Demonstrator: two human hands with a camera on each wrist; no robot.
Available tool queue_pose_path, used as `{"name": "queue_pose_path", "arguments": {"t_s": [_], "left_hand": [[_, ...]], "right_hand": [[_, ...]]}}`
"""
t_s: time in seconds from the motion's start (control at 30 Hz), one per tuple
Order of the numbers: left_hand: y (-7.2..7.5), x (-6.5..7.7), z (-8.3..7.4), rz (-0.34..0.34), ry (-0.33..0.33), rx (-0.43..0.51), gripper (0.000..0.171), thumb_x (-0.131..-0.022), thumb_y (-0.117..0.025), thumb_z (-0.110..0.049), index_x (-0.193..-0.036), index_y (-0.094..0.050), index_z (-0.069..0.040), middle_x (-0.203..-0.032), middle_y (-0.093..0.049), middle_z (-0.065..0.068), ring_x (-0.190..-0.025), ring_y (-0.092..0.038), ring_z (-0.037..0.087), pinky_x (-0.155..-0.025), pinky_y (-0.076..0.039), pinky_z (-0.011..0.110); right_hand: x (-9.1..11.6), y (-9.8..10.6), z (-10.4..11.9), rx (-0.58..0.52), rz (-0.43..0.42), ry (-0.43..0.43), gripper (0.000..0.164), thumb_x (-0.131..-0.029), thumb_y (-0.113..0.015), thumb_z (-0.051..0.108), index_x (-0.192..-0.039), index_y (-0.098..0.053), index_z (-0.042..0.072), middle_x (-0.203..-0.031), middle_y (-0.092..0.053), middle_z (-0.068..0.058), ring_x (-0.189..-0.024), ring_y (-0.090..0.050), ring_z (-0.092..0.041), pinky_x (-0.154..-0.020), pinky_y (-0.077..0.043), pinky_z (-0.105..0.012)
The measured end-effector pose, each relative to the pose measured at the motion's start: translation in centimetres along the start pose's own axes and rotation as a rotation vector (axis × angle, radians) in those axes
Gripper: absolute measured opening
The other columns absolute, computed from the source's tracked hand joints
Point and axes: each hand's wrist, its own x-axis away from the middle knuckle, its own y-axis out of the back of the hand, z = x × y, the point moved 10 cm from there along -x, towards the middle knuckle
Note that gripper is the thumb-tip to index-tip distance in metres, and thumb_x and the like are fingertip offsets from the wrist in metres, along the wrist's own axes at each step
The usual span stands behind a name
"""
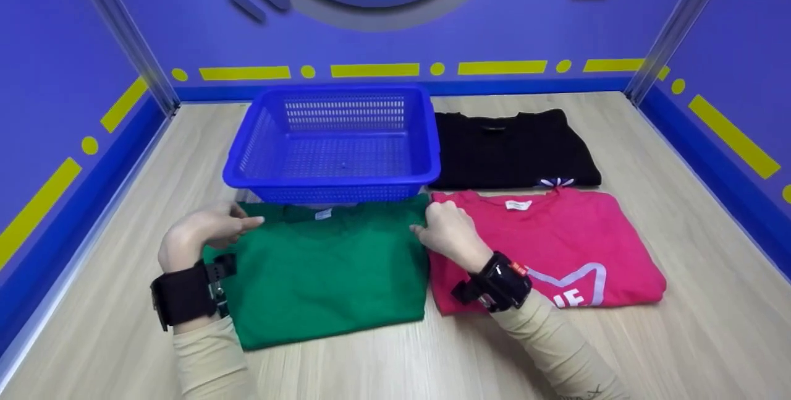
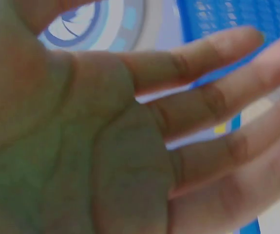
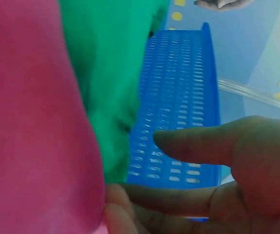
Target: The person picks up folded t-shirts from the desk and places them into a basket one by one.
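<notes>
A folded green T-shirt (image 1: pixel 334 276) lies in front of the basket, its neck label facing up at the top edge. My left hand (image 1: pixel 201 233) is at the shirt's upper left corner. In the left wrist view the fingers (image 2: pixel 198 105) stretch out nearly straight with gaps between them. By the upper right corner is my right hand (image 1: pixel 451 233), over the border between the green shirt and a folded pink T-shirt (image 1: pixel 556 239). The right wrist view shows its thumb (image 3: pixel 193 145) apart from the fingers, whose tips sit at the shirts' edges.
A blue perforated basket (image 1: pixel 330 181) stands behind the green shirt, its inside showing bare mesh. To its right lies a folded black T-shirt (image 1: pixel 507 156), behind the pink one. Blue panels (image 1: pixel 525 23) with yellow marks wall in the wooden table (image 1: pixel 710 338).
</notes>
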Motion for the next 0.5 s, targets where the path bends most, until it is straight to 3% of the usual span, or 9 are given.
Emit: {"name": "queue_pose_path", "arguments": {"t_s": [0.07, 0.13, 0.23, 0.3, 0.37, 0.43, 0.5], "left_hand": [[0.4, -0.1, 1.0, -0.018, 0.037, -0.028, 0.039, -0.094, -0.043, -0.044, -0.081, -0.047, -0.007, -0.056, -0.034, -0.005, -0.05, -0.034, 0.01, -0.057, -0.036, 0.027], [0.8, -0.2, 2.1, -0.043, 0.079, -0.043, 0.043, -0.094, -0.043, -0.043, -0.063, -0.038, -0.014, -0.049, -0.025, -0.007, -0.044, -0.023, 0.007, -0.051, -0.03, 0.025], [1.3, -0.1, 3.7, -0.074, 0.156, -0.04, 0.045, -0.093, -0.043, -0.042, -0.059, -0.032, -0.016, -0.052, -0.026, -0.005, -0.048, -0.029, 0.01, -0.052, -0.031, 0.026], [1.4, -0.1, 4.7, -0.093, 0.196, -0.035, 0.043, -0.092, -0.044, -0.042, -0.065, -0.04, -0.008, -0.061, -0.038, 0.003, -0.058, -0.041, 0.017, -0.058, -0.038, 0.029], [1.3, -0.1, 5.6, -0.095, 0.227, -0.023, 0.04, -0.092, -0.044, -0.042, -0.078, -0.043, -0.004, -0.075, -0.041, 0.008, -0.074, -0.044, 0.023, -0.067, -0.039, 0.033], [1.0, -0.4, 6.2, -0.087, 0.236, -0.014, 0.05, -0.092, -0.044, -0.042, -0.103, -0.046, 0.007, -0.096, -0.046, 0.021, -0.092, -0.046, 0.032, -0.08, -0.042, 0.04], [0.6, -0.9, 6.8, -0.059, 0.239, 0.003, 0.064, -0.092, -0.043, -0.043, -0.124, -0.038, 0.012, -0.115, -0.044, 0.032, -0.106, -0.045, 0.041, -0.091, -0.042, 0.047]], "right_hand": [[0.1, -0.3, 0.1, 0.04, 0.0, -0.021, 0.036, -0.079, -0.068, 0.035, -0.057, -0.057, 0.009, -0.062, -0.06, -0.012, -0.064, -0.063, -0.032, -0.053, -0.049, -0.045], [0.0, -0.8, 0.1, 0.073, 0.012, -0.05, 0.037, -0.079, -0.067, 0.039, -0.06, -0.06, 0.008, -0.073, -0.064, -0.016, -0.072, -0.064, -0.036, -0.057, -0.05, -0.048], [-0.2, -1.4, 0.2, 0.109, 0.03, -0.092, 0.04, -0.08, -0.064, 0.044, -0.062, -0.062, 0.008, -0.081, -0.067, -0.018, -0.078, -0.065, -0.037, -0.06, -0.051, -0.049], [-0.4, -1.8, 0.1, 0.14, 0.044, -0.118, 0.043, -0.08, -0.062, 0.048, -0.063, -0.062, 0.009, -0.084, -0.067, -0.018, -0.081, -0.065, -0.036, -0.06, -0.051, -0.048], [-0.6, -2.2, 0.2, 0.172, 0.06, -0.142, 0.045, -0.08, -0.06, 0.052, -0.065, -0.064, 0.009, -0.087, -0.068, -0.018, -0.083, -0.065, -0.035, -0.061, -0.051, -0.047], [-0.7, -2.6, 0.2, 0.201, 0.075, -0.161, 0.047, -0.08, -0.059, 0.055, -0.068, -0.065, 0.009, -0.089, -0.068, -0.017, -0.084, -0.065, -0.034, -0.06, -0.051, -0.046], [-0.8, -3.1, 0.3, 0.212, 0.091, -0.176, 0.049, -0.08, -0.057, 0.057, -0.07, -0.065, 0.009, -0.09, -0.068, -0.017, -0.084, -0.065, -0.033, -0.06, -0.051, -0.045]]}}
